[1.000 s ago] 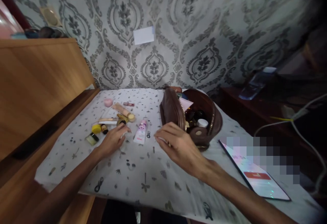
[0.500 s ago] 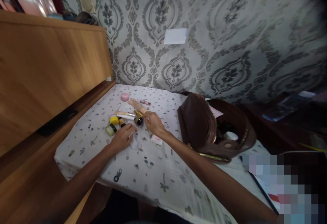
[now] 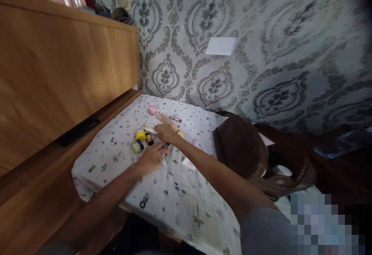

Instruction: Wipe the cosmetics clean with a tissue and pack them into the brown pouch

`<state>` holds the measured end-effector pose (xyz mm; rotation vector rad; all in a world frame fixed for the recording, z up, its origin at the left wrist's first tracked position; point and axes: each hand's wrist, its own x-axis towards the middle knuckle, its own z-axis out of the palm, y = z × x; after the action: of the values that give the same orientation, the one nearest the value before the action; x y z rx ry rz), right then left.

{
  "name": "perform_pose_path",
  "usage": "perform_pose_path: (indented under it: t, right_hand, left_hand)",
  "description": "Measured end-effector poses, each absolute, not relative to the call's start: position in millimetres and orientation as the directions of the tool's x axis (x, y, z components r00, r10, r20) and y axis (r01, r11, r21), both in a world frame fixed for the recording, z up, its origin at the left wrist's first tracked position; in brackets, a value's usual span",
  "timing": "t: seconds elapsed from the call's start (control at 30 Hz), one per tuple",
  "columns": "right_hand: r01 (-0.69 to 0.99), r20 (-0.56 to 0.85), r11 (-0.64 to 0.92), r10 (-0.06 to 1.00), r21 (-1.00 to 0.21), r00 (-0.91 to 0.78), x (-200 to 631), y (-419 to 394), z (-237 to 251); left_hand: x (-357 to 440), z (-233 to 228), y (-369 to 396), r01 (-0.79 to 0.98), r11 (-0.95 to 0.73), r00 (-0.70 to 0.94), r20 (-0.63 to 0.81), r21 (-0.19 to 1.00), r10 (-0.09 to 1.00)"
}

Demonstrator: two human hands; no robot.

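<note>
While both arms reach across the tabletop [image 3: 186, 193], which is covered with a white cloth printed with small dark leaves, each hand sits among a scatter of small cosmetics. The right hand [image 3: 165, 133] lies palm down over the middle of the cluster, its fingers loosely spread and reaching toward a slim pale stick [image 3: 148, 129]; whether this grip is closed on anything I cannot tell, since the fingers cover what is beneath them. A beige tube [image 3: 170, 122] pokes out just beyond the knuckles. The left hand [image 3: 152, 158] rests flat on the cloth, nearer the body, its grip relaxed with fingers slightly curled and nothing visibly held.

Just left of the right hand are 3 small items close together: a yellow-capped jar [image 3: 140, 135], a small dark brown bottle [image 3: 149, 138] and a pale green jar [image 3: 136, 146]. Farther back sit a pink round pot [image 3: 152, 110] and a small pink lip tube [image 3: 175, 119]. A white and pink packet [image 3: 188, 163] lies beside the right forearm.

To the right, an open brown bag [image 3: 241, 146] stands on the tabletop. A wooden cabinet [image 3: 58, 73] lines the left side.
</note>
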<state>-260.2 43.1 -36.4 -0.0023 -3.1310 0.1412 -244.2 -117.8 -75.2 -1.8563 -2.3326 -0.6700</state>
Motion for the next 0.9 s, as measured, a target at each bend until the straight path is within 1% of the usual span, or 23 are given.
perform_pose_path:
  t: [0.1,0.2,0.27,0.3,0.33,0.4,0.43,0.47,0.5,0.53,0.57,0.6,0.7,0.77,0.83,0.9]
  right_hand:
    - [0.013,0.017,0.998,0.014,-0.065,-1.0,-258.3,39.2,-37.7]
    - [0.057,0.065,0.997,0.06,-0.044,-0.996,-251.4,33.9,-33.6]
    - [0.096,0.148,0.994,0.102,-0.048,-0.984,-243.7,30.9,-28.1]
    - [0.115,0.209,0.99,0.129,-0.075,-0.969,-238.2,30.0,-25.6]
    - [0.132,0.273,0.983,0.163,-0.126,-0.948,-231.2,29.9,-23.7]
    - [0.148,0.359,0.943,0.254,-0.298,-0.898,-212.5,31.8,-23.8]
    - [0.154,0.361,0.903,0.31,-0.401,-0.88,-200.8,33.5,-26.1]
    - [0.169,0.332,0.854,0.364,-0.492,-0.87,-188.0,35.3,-29.8]
    - [0.197,0.289,0.801,0.415,-0.565,-0.862,-174.5,36.7,-34.5]
    - [0.237,0.247,0.758,0.464,-0.608,-0.851,-160.8,37.4,-39.8]
    - [0.283,0.213,0.731,0.505,-0.62,-0.837,-147.6,37.1,-45.1]
    - [0.332,0.191,0.724,0.537,-0.604,-0.822,-135.4,35.5,-49.9]
    - [0.444,0.182,0.768,0.572,-0.462,-0.8,-109.2,26.1,-59.1]
    - [0.477,0.173,0.78,0.578,-0.404,-0.798,-101.1,20.1,-60.8]
    - [0.474,0.169,0.768,0.584,-0.431,-0.794,-97.8,17.8,-61.4]
    - [0.433,0.193,0.732,0.598,-0.525,-0.778,-96.1,19.3,-63.3]
  left_hand:
    - [-245.6,-74.4,-117.8,0.949,0.162,-0.245,0.306,0.27,0.92]
    - [-246.4,-74.5,-118.1,0.947,0.15,-0.239,0.311,0.283,0.92]
    - [-247.0,-76.3,-118.6,0.94,0.131,-0.24,0.34,0.314,0.909]
    - [-247.3,-77.7,-119.0,0.936,0.12,-0.242,0.356,0.331,0.903]
    - [-247.7,-79.1,-119.4,0.93,0.112,-0.247,0.371,0.349,0.895]
    - [-248.2,-81.4,-120.2,0.915,0.099,-0.268,0.404,0.392,0.875]
    - [-248.3,-82.0,-120.6,0.903,0.092,-0.284,0.424,0.419,0.86]
    - [-248.2,-82.3,-121.0,0.888,0.081,-0.303,0.445,0.452,0.843]
    - [-248.1,-82.2,-121.2,0.872,0.066,-0.322,0.465,0.485,0.825]
    - [-247.9,-82.0,-121.3,0.856,0.051,-0.338,0.482,0.515,0.808]
    - [-247.6,-81.7,-121.2,0.843,0.038,-0.352,0.496,0.537,0.794]
    - [-247.5,-81.5,-121.0,0.834,0.027,-0.359,0.504,0.552,0.786]
    - [-247.1,-82.0,-119.5,0.829,0.008,-0.348,0.505,0.559,0.79]
    - [-246.7,-82.7,-118.7,0.83,0.005,-0.341,0.501,0.558,0.795]
    - [-246.2,-83.2,-118.5,0.826,0.02,-0.358,0.498,0.563,0.79]
    - [-246.1,-83.4,-119.2,0.815,0.042,-0.387,0.49,0.577,0.781]
